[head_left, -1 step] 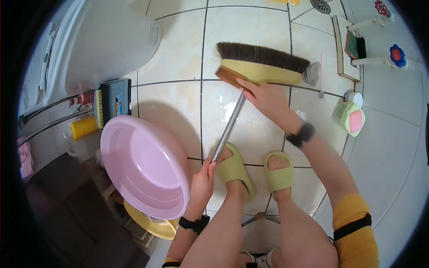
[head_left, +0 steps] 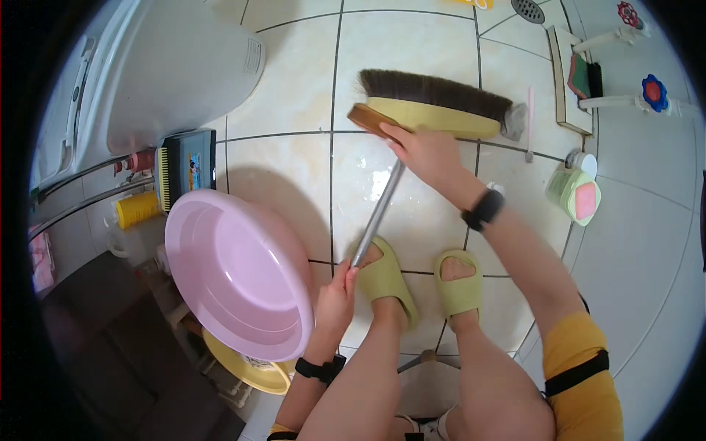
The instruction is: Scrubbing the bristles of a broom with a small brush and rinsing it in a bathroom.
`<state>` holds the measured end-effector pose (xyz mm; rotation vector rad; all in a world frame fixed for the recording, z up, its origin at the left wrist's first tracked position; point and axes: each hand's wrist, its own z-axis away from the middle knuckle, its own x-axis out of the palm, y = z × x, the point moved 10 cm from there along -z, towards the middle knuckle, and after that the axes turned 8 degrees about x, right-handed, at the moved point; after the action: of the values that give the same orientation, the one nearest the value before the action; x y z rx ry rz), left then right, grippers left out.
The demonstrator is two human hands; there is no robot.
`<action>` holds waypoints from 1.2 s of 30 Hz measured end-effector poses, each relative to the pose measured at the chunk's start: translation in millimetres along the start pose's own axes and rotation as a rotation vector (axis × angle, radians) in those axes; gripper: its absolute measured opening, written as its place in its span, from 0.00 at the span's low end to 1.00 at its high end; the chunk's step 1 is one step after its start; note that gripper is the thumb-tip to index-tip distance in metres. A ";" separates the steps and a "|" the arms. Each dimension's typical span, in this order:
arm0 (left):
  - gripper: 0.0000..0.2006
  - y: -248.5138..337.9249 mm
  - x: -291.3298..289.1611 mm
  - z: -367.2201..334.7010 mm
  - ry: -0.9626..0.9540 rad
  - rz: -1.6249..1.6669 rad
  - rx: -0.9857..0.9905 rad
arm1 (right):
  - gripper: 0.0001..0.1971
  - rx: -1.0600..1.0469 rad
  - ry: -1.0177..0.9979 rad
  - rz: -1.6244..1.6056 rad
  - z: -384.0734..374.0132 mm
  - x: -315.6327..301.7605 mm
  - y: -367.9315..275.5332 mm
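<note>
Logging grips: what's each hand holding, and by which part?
Left hand: broom pole, by its near end. Right hand: brown block, by its right-hand part.

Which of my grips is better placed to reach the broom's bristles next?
Probably your right grip: it holds the brown block, close to the dark bristles. Your left grip holds the metal pole farther back, near your left slipper.
</note>
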<state>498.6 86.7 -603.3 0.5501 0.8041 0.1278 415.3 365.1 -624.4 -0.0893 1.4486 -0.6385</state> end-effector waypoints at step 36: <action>0.20 -6.2 21.1 -5.6 -0.062 -0.204 -0.004 | 0.21 0.252 0.216 -0.289 53.1 -3.2 36.6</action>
<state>508.7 90.3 -623.3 0.4631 0.7953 -0.0752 477.8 380.2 -629.4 -0.0328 1.5642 -1.0898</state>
